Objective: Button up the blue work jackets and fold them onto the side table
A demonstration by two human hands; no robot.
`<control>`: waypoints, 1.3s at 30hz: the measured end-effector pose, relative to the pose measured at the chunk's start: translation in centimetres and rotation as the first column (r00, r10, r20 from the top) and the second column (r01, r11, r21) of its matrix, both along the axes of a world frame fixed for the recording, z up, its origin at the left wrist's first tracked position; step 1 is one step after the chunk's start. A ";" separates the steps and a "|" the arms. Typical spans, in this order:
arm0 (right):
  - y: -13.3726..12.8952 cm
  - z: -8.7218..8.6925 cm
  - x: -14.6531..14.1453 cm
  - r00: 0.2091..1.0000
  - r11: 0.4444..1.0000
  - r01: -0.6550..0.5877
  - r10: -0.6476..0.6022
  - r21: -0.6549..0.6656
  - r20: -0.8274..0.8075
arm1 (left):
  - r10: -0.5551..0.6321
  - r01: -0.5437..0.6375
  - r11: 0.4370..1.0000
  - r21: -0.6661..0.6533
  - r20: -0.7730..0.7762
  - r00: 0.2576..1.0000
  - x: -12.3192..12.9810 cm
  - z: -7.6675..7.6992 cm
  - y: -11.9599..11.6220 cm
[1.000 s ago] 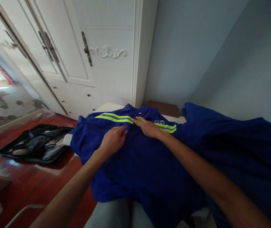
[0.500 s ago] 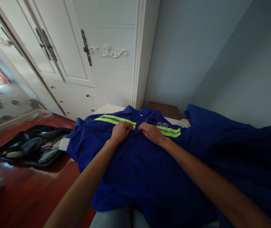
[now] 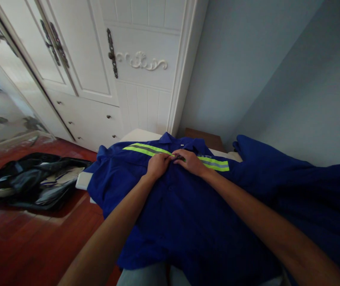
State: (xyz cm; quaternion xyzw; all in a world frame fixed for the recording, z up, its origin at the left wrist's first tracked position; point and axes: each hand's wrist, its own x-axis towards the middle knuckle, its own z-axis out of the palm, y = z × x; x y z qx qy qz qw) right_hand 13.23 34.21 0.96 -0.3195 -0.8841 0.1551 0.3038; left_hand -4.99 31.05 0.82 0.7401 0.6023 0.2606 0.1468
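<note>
A blue work jacket [image 3: 184, 214] with a yellow-green and grey reflective stripe [image 3: 146, 149] across the chest lies spread out, its collar pointing away from me. My left hand [image 3: 158, 164] pinches the front placket at the stripe, fingers closed. Right beside it, my right hand [image 3: 189, 162] is closed on the opposite edge of the same front opening, its thumb and fingertips meeting the left ones. Whatever small fastening lies between the fingertips is hidden. Below the hands a button [image 3: 170, 188] shows on the placket.
More dark blue cloth [image 3: 300, 186] is heaped on the right against the grey-blue wall [image 3: 256, 67]. A white wardrobe [image 3: 146, 99] stands behind. An open black suitcase [image 3: 33, 178] with things inside lies on the red wooden floor [image 3: 50, 238] at left.
My hands have come together at the jacket's front, where a small gap parted them before. The right hand has lifted some cloth. The view has shifted slightly.
</note>
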 end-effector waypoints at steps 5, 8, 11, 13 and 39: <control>0.5 0.8 0.1 0.997 1.000 -0.006 0.008 -0.023 0.072 | -0.059 0.059 0.998 -0.005 0.019 0.998 -0.1 0.1 -0.1; 0.2 1.9 0.4 0.985 0.996 -0.039 0.051 -0.076 0.163 | -0.171 0.171 0.985 0.001 0.036 0.985 -0.4 0.1 -0.1; -0.4 2.9 0.6 0.962 0.998 -0.003 0.020 -0.061 0.273 | -0.211 0.211 0.976 0.043 -0.017 0.977 -0.6 0.0 -0.3; -0.8 3.4 0.7 0.927 0.998 0.054 -0.061 0.029 0.370 | -0.187 0.193 0.977 0.087 -0.076 0.979 -0.5 -0.2 -0.4; 1.2 3.3 3.0 0.885 0.999 0.024 -0.041 0.044 0.463 | -0.222 0.225 0.972 0.060 -0.060 0.973 -0.9 -0.2 -0.4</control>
